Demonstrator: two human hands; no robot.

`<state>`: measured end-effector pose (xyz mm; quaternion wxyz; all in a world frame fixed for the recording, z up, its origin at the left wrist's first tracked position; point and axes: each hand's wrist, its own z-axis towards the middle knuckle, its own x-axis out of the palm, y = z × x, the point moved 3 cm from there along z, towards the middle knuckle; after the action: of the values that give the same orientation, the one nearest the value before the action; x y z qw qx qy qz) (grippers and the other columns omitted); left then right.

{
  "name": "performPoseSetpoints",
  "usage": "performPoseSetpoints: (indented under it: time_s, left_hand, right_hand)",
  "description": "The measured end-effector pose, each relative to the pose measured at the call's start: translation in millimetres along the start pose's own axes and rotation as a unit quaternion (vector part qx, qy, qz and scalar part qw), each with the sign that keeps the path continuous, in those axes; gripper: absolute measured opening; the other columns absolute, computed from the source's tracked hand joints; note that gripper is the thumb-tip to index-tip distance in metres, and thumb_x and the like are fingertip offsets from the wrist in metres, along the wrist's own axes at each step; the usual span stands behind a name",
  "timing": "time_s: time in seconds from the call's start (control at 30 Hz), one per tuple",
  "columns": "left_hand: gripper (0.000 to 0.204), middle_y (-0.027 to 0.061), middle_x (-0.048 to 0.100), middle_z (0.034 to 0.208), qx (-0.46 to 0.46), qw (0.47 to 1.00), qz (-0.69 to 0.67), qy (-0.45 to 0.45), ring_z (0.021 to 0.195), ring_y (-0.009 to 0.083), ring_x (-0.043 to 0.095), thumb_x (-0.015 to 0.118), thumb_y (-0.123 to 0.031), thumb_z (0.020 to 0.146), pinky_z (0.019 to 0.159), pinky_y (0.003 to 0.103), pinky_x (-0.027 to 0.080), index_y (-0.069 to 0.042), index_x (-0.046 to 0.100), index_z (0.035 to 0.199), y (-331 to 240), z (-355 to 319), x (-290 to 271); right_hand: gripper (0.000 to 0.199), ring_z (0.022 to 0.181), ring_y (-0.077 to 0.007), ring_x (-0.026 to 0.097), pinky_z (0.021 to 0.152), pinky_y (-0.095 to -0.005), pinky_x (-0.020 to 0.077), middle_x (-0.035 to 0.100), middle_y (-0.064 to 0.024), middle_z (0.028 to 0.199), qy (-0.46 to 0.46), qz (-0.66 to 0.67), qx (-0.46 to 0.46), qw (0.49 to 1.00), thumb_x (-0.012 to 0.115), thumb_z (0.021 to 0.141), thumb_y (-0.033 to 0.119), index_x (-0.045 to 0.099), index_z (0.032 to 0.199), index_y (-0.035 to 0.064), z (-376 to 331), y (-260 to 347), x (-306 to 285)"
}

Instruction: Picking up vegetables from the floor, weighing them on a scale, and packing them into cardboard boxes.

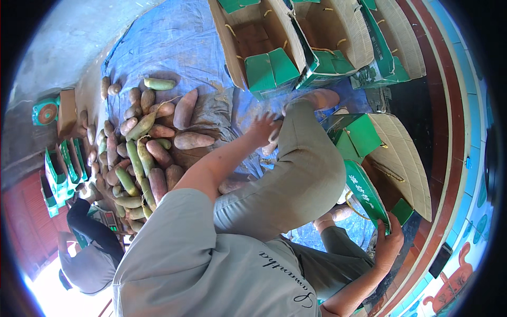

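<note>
Our left hand (262, 128) closes on a tuber (271, 143); our right hand (390, 242) grips the box (391, 169) flap at five o'clock (the tuber could slip onto the tarp (179, 47)).

sweet potato pile (142, 153) left, open boxes (296, 47) ahead

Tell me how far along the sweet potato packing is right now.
Done: not much shows. The open cardboard boxes at the top look empty inside. In hand: the left hand reaches down to a sweet potato beside the knee, while the right hand grips the green flap of the nearest box. Left: a large pile of sweet potatoes lies on the blue tarp.
</note>
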<state>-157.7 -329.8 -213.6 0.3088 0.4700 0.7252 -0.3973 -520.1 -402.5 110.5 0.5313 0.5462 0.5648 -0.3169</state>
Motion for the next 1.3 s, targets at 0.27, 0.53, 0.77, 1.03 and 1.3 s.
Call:
performPoseSetpoints:
  time_s: [0.27,0.53,0.77,1.03,1.3]
  left_hand:
    - [0.065,0.0123,0.056,0.118,0.034,0.993,0.052,0.1,0.109,0.0299,0.055,0.071,-0.014,0.068,0.093,0.048,0.039,-0.011,0.045,0.127,-13.7,56.2,28.5]
    - [0.06,0.0118,0.058,0.109,0.033,0.984,0.137,0.11,0.098,0.0304,0.061,0.076,-0.025,0.065,0.078,0.039,0.05,-0.011,0.051,0.118,22.2,-5.2,14.8]
    - [0.046,0.0191,0.063,0.102,-0.188,0.97,-0.016,0.155,0.097,0.032,0.062,0.067,-0.027,0.068,0.08,0.041,0.05,-0.003,0.057,0.107,41.2,-47.9,9.5]
    - [0.084,0.018,0.064,0.105,-0.278,0.918,-0.277,0.057,0.094,0.0277,0.063,0.073,-0.056,0.061,0.081,0.037,0.048,0.003,0.055,0.118,113.4,-101.3,-2.5]
    - [0.078,0.0147,0.061,0.108,-0.228,0.852,-0.381,-0.276,0.09,0.0211,0.061,0.071,-0.044,0.071,0.079,0.033,0.048,0.007,0.047,0.124,99.0,-164.9,-146.5]
  right_hand:
    - [0.023,0.087,-0.0308,0.064,0.074,-0.0372,0.0493,0.065,-0.0146,0.095,-0.002,0.008,-0.013,1.0,0.064,0.079,0.006,0.061,0.102,0.0029,0.4,4.1,-2.9]
    - [0.023,0.086,-0.0322,0.063,0.073,-0.0383,0.0489,0.064,-0.0155,0.094,-0.024,0.0,-0.043,0.999,0.064,0.079,0.007,0.062,0.101,0.0044,-2.2,8.5,-3.6]
    - [0.022,0.08,-0.0336,0.061,0.069,-0.0396,0.0482,0.063,-0.0131,0.087,-0.043,0.021,-0.065,0.997,0.065,0.076,0.007,0.062,0.098,0.0054,-8.3,14.1,-8.2]
    - [0.023,0.075,-0.0311,0.059,0.066,-0.0398,0.0466,0.059,-0.0119,0.077,-0.074,0.034,-0.127,0.989,0.066,0.07,0.006,0.063,0.092,0.0062,-13.7,26.4,-7.0]
    - [0.011,0.074,-0.0246,0.061,0.066,-0.0359,0.0491,0.059,-0.0072,0.073,-0.057,-0.01,-0.228,0.972,0.056,0.073,0.009,0.063,0.081,0.0096,-21.9,27.1,4.0]
